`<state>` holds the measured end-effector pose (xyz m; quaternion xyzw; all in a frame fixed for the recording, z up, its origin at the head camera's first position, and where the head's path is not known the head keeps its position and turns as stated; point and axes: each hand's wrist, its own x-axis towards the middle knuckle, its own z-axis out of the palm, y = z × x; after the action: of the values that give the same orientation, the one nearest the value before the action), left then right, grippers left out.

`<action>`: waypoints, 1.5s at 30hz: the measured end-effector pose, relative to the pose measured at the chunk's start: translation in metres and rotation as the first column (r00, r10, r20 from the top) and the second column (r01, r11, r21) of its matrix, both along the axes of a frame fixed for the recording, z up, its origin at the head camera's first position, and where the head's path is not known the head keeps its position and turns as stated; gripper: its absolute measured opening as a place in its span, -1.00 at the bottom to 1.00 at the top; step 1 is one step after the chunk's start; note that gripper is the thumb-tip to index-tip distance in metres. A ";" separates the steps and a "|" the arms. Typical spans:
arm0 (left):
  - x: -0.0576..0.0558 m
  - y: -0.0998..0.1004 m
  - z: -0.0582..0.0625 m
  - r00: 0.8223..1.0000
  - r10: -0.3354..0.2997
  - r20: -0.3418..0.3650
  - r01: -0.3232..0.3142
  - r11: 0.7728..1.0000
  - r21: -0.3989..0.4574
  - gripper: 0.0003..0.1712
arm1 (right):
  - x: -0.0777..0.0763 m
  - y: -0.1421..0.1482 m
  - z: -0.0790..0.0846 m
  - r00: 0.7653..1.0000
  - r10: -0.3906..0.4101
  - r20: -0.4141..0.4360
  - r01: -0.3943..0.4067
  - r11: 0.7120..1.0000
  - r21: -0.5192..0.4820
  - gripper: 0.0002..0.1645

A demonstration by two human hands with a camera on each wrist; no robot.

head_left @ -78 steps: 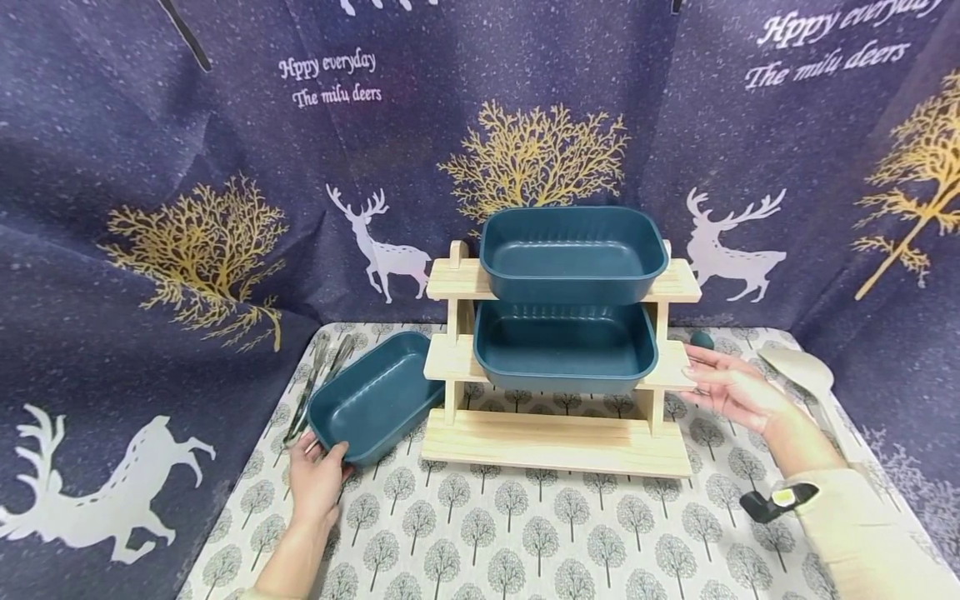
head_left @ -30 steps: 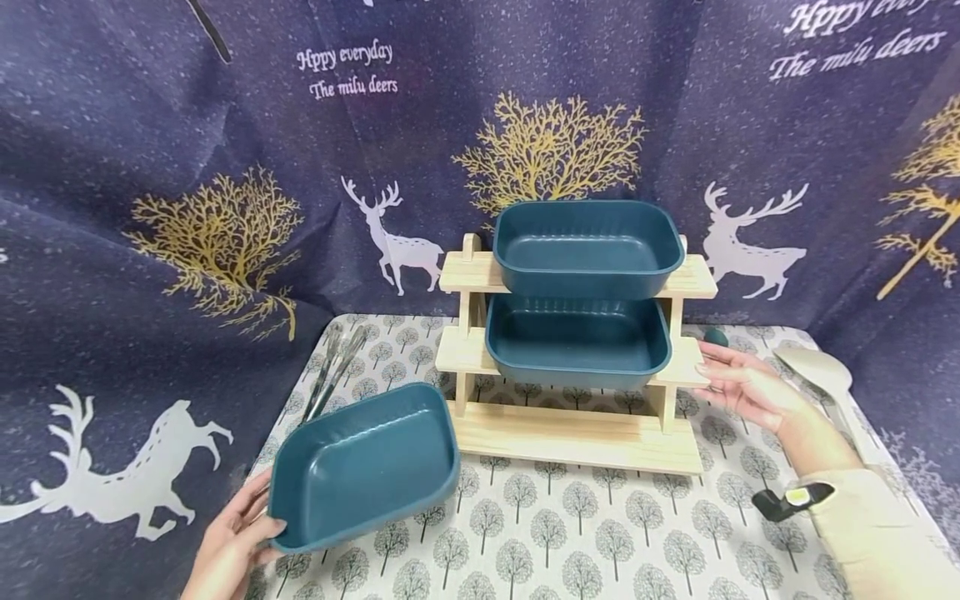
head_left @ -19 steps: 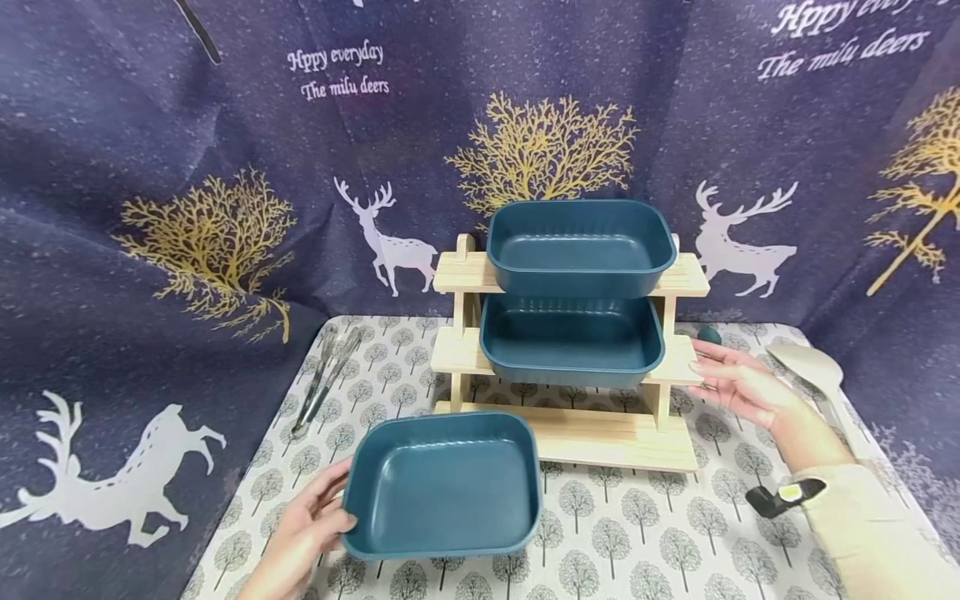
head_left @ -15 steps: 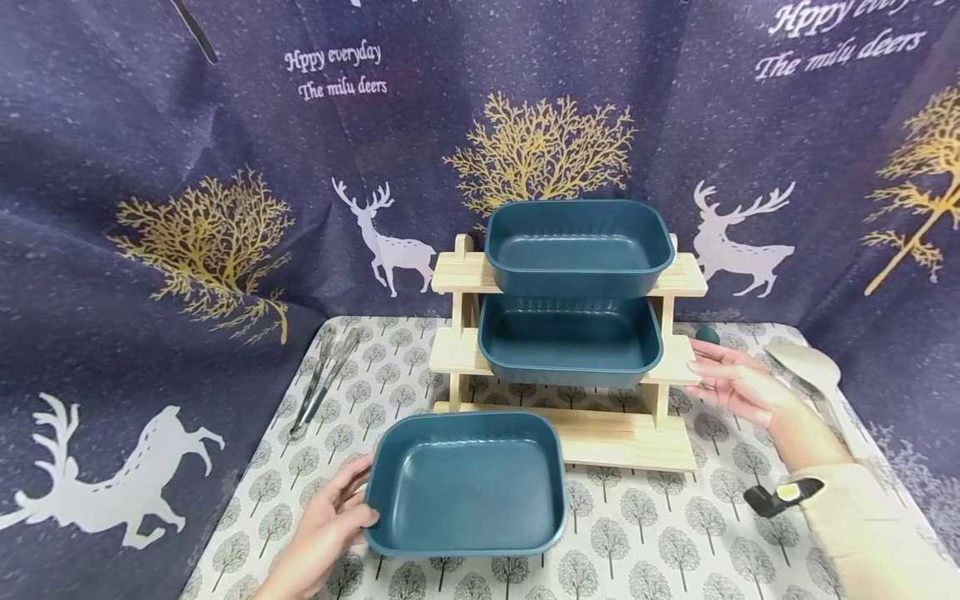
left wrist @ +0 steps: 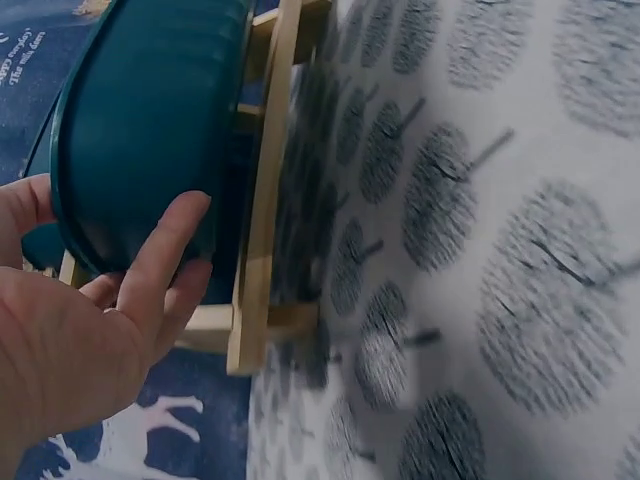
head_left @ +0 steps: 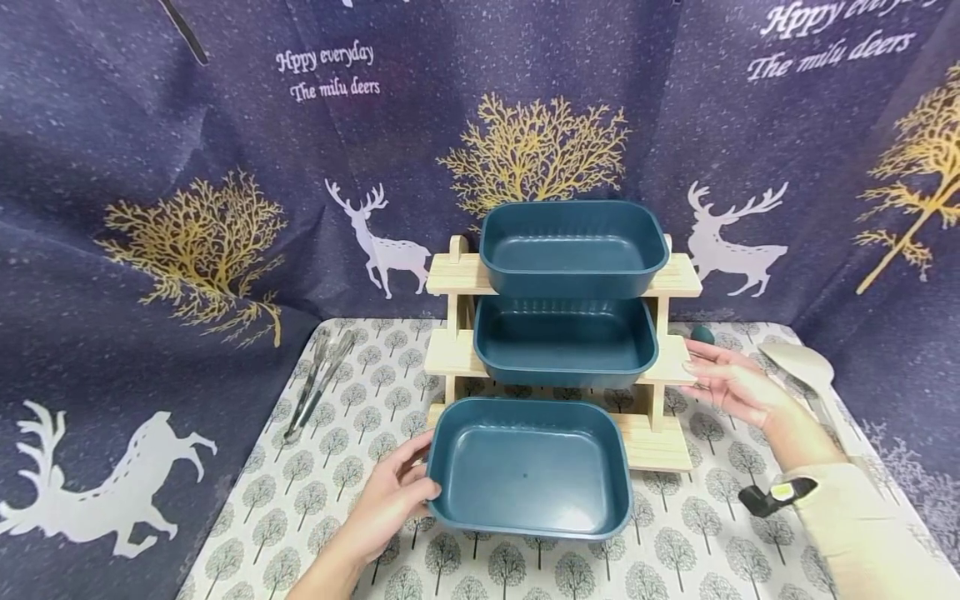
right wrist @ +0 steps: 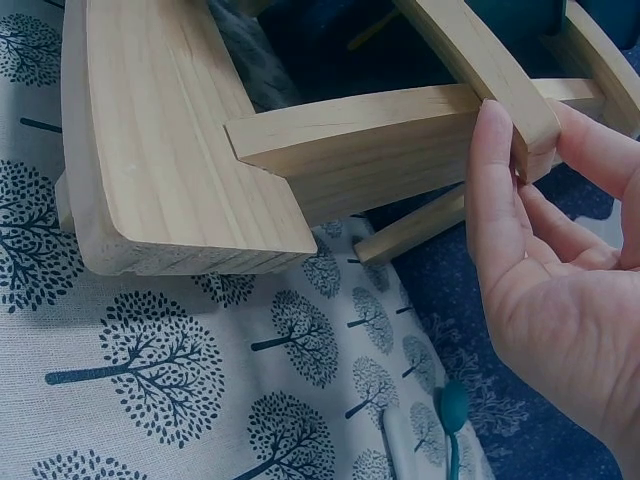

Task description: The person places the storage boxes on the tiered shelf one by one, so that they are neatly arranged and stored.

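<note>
My left hand [head_left: 390, 504] grips the left end of a teal rectangular bin [head_left: 531, 531], thumb over the rim and fingers under the end wall, as the left wrist view shows. The bin is held in front of the lowest shelf [head_left: 656, 442] of a three-tier wooden rack [right wrist: 170, 130] and hides most of that shelf. Two matching teal bins, an upper bin [head_left: 573, 285] and a middle bin [head_left: 566, 377], sit on the shelves above. At the rack's right side, my right hand [head_left: 735, 387] pinches the end of the middle shelf [right wrist: 500, 75] between thumb and fingers.
Slim metal tongs [head_left: 318, 387] lie at the table's left. A large pale spoon [head_left: 798, 364] lies at the right, and a dark green spoon [right wrist: 454, 405] is behind the right hand. A tree-print cloth [head_left: 450, 575] covers the table; a navy fabric backdrop [head_left: 390, 150] hangs behind.
The left hand has lifted the bin from the rack's left, drawn it forward, and carried it right to the lowest shelf's front, turning it level. The right hand stays on the rack.
</note>
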<state>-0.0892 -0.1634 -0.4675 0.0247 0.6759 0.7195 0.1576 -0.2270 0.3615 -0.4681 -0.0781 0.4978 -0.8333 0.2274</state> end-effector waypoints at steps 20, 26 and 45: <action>-0.036 0.051 -0.007 0.999 0.029 -0.016 -0.029 0.999 -0.040 -0.09 | 0.003 -0.002 0.004 0.999 -0.032 0.000 0.032 0.997 0.072 -0.52; -0.043 0.057 -0.009 0.998 0.056 -0.018 -0.057 0.996 -0.065 -0.10 | 0.003 -0.003 0.004 0.999 -0.034 0.009 0.034 0.998 0.060 -0.55; -0.064 0.059 -0.023 0.993 0.108 -0.048 -0.112 0.990 -0.082 -0.14 | 0.002 0.000 0.001 1.000 -0.025 0.015 0.025 1.000 0.018 -0.51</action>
<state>-0.1536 -0.1039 -0.4902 -0.0035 0.7093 0.6972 0.1037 -0.2251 0.3618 -0.4669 -0.0636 0.5043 -0.8322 0.2213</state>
